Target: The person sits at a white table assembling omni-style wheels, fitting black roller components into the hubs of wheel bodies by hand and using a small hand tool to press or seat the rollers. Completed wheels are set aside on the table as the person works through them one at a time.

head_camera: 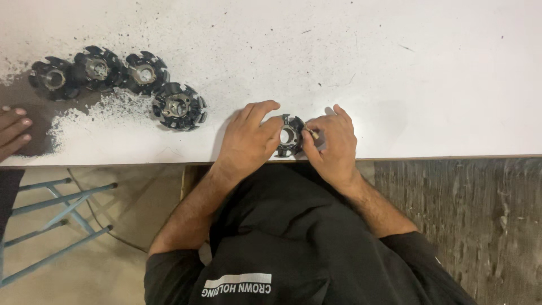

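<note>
A black round metal part (pixel 290 137) with a centre hole and notched rim stands tilted at the near edge of the white table (pixel 429 85). My left hand (pixel 248 141) grips its left side with thumb and fingers. My right hand (pixel 334 146) pinches a small thin pale tool (pixel 310 133) against the part's right rim. My fingers hide much of the part, and the tool is too small to make out.
Several similar black notched parts (pixel 179 106) lie in a row at the table's far left, among dark filings (pixel 73 121). Another person's hand (pixel 13 131) rests at the left edge. A blue metal frame (pixel 56 209) stands below the table edge.
</note>
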`<state>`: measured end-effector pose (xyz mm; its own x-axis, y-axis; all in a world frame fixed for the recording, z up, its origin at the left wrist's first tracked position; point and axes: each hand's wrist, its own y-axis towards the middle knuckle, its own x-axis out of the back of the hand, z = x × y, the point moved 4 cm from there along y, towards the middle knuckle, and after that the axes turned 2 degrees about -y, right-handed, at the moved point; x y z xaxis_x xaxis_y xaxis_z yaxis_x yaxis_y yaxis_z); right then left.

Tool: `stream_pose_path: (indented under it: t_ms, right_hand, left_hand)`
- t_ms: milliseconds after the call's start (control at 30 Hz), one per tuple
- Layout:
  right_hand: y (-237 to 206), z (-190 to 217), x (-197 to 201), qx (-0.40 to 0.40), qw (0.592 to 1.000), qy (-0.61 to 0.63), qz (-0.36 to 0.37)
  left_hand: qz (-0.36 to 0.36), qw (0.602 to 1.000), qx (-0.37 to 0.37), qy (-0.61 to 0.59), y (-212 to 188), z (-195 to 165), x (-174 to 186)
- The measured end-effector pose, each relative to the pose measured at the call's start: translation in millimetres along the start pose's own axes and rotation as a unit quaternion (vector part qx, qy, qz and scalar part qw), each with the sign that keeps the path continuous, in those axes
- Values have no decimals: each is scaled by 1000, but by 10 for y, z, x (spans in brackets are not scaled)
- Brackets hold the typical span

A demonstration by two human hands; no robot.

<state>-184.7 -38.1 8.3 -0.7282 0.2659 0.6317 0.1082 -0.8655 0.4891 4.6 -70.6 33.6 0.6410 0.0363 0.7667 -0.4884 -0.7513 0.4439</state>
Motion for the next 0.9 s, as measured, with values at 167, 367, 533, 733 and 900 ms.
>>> stream_pose_path:
  t_ms: [167,367,533,733,900]
  right_hand:
    - [35,6,-20,3,1000,-10,18]
    - [-46,37,14,45,998,44,-12]
    - [-129,32,-51,89,995,38,10]
    - [-133,15,-83,83,996,21,4]
    - [-117,25,-90,86,996,18,7]
  left_hand:
    - [57,997,-42,30,13,-115,-13]
    - [62,995,57,-56,-13,-17,-102]
    - [77,987,114,-79,-85,12,-160]
    - [29,989,113,-92,-96,-38,-119]
    - [17,991,100,-90,-137,-42,-140]
